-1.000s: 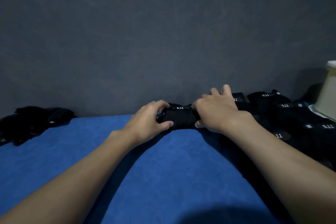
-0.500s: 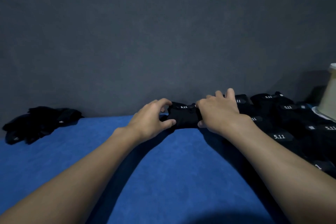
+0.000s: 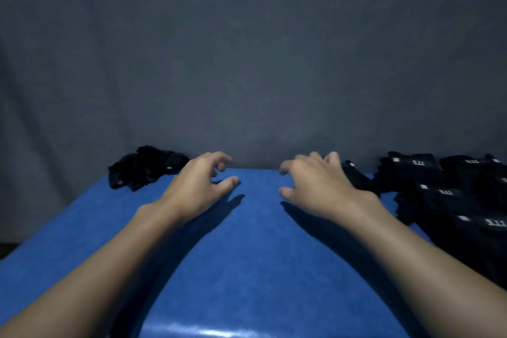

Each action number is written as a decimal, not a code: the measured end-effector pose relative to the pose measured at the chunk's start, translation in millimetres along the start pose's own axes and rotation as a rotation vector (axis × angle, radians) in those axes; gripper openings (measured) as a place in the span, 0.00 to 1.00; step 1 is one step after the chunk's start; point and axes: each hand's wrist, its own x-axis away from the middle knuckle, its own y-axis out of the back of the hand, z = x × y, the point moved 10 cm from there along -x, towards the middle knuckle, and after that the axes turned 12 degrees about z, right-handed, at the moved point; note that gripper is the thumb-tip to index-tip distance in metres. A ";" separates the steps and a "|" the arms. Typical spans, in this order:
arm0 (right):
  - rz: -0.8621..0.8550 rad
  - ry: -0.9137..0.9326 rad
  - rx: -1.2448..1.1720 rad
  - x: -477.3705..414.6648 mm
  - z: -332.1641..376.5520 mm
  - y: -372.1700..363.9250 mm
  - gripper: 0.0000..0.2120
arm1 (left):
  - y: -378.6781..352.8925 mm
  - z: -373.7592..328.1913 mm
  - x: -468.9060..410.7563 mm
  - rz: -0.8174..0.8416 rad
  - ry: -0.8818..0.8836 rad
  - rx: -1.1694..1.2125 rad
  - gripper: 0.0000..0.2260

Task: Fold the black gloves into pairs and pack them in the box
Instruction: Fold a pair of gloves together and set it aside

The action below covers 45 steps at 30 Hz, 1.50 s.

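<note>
Nearest is the smooth blue table top, with two bare forearms reaching over it. Further out, the left hand and the right hand hover apart above the blue, fingers loosely curled, both slack and grasping nothing. Just beyond the right hand's fingertips lies one small folded black fabric glove bundle; whether they touch cannot be told. To the right, from near to far, is a group of folded black glove pairs with white "5.11" labels. At least five can be counted by their labels, but they merge in the dim light and run off the picture's edge, so the true number is uncertain. At the far left corner sits one loose heap of unfolded black gloves; how many it holds cannot be told. Behind everything hangs the plain grey backdrop. The box is not in view. Risks, as I judge them: the lone bundle, unheld, may spring open. The right forearm passes close beside the folded group and could drag pairs askew. Black on black in poor light invites mismatched pairs from the heap, which sits near the table's edge and could slide off when pulled. Packing also needs a reach towards a box that is out of sight.
</note>
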 end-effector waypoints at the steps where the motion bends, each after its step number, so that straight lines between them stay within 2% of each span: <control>1: 0.021 0.034 -0.047 -6.1 16.0 -5.4 0.17 | 8.3 13.7 7.6 -0.024 0.030 0.008 0.15; 8: 0.107 0.207 -0.388 -57.0 117.7 -46.8 0.21 | 74.2 84.3 42.4 -0.332 0.156 -0.089 0.07; 15: 0.025 0.277 -0.403 -90.8 168.4 -63.1 0.24 | 104.9 118.6 64.5 -0.539 0.267 -0.192 0.25; 17: 0.027 0.306 -0.392 -97.2 175.1 -63.2 0.25 | 105.2 126.6 60.7 -0.509 0.295 -0.179 0.25; 20: 0.033 0.322 -0.377 -104.8 179.8 -64.3 0.25 | 97.4 140.1 55.7 -0.446 0.290 -0.060 0.16; 24: 0.024 0.321 -0.344 -109.9 179.7 -65.9 0.24 | 96.7 137.8 55.7 -0.471 0.232 0.061 0.08; 31: -0.066 0.368 -0.343 -89.3 168.3 -47.2 0.20 | 97.9 124.1 55.8 -0.456 0.181 0.069 0.07; 37: -0.177 0.344 -0.393 -39.5 110.1 -19.3 0.14 | 91.9 104.0 55.7 -0.382 0.144 0.088 0.07; 41: -0.174 0.344 -0.316 3.0 79.4 -17.3 0.14 | 83.4 73.1 52.7 -0.301 0.122 -0.043 0.10; 45: -0.155 0.328 -0.262 36.4 56.7 -23.7 0.14 | 64.4 23.6 50.9 -0.188 -0.070 -0.008 0.12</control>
